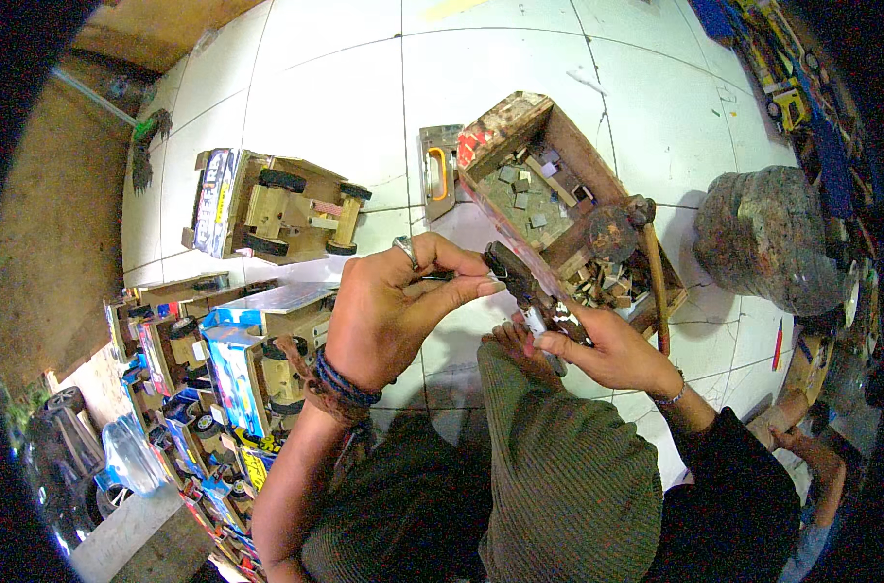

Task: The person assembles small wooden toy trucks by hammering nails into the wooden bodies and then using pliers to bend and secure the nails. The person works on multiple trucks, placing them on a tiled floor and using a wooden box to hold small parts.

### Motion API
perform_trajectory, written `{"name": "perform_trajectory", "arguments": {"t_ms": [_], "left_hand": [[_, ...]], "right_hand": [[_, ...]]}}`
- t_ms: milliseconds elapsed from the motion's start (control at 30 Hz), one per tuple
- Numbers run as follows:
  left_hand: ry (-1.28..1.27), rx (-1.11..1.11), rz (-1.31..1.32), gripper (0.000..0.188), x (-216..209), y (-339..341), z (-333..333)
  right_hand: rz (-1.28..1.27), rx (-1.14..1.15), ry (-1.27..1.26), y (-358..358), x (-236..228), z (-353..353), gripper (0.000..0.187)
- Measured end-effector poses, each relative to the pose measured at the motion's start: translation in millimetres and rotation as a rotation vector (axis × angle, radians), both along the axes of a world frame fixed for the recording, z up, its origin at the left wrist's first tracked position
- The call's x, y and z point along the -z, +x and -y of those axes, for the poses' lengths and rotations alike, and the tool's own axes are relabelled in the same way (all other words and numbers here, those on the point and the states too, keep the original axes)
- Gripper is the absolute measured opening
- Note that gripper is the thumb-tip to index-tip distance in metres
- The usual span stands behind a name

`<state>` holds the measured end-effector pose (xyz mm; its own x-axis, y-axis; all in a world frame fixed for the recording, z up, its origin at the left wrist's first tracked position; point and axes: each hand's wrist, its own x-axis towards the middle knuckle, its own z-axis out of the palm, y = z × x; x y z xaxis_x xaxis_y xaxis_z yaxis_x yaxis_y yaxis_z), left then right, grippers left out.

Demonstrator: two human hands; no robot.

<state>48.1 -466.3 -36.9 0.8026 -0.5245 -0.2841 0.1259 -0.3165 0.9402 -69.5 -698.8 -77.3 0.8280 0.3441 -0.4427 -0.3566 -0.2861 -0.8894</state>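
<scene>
My right hand (pixel 617 347) is closed round a dark, worn hand tool (pixel 531 296) with white patches and a pale metal part, held slanting above my lap; its exact kind is unclear. At the tool's upper end, my left hand (pixel 393 301) pinches thumb and forefinger together. Something small and pale shows at those fingertips, too small to name. Beyond my hands stands a wooden box (pixel 597 146) of small wood blocks, with a hammer (pixel 653 277) resting across its right side. Left of the box lies a grey tool with an orange-edged handle (pixel 440 173).
A wooden toy truck (pixel 277 209) lies wheels-up on the white tiles. Several more toy trucks (pixel 233 369) crowd the left. A large cloudy plastic container (pixel 767 243) and a red stick-like thing (pixel 778 345) are at right, near another person's arm (pixel 816 462). A broom (pixel 148 146) stands far left.
</scene>
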Motion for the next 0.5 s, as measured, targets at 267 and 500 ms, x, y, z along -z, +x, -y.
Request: {"name": "perform_trajectory", "arguments": {"t_ms": [267, 500], "left_hand": [[0.0, 0.031, -0.002, 0.017, 2.6, 0.9, -3.0], [0.001, 0.034, -0.036, 0.016, -1.3, 1.6, -2.3]], "right_hand": [[0.029, 0.016, -0.015, -2.5, -1.6, -2.8, 0.037], [0.037, 0.016, -0.016, -4.0, 2.8, -2.8, 0.04]]}}
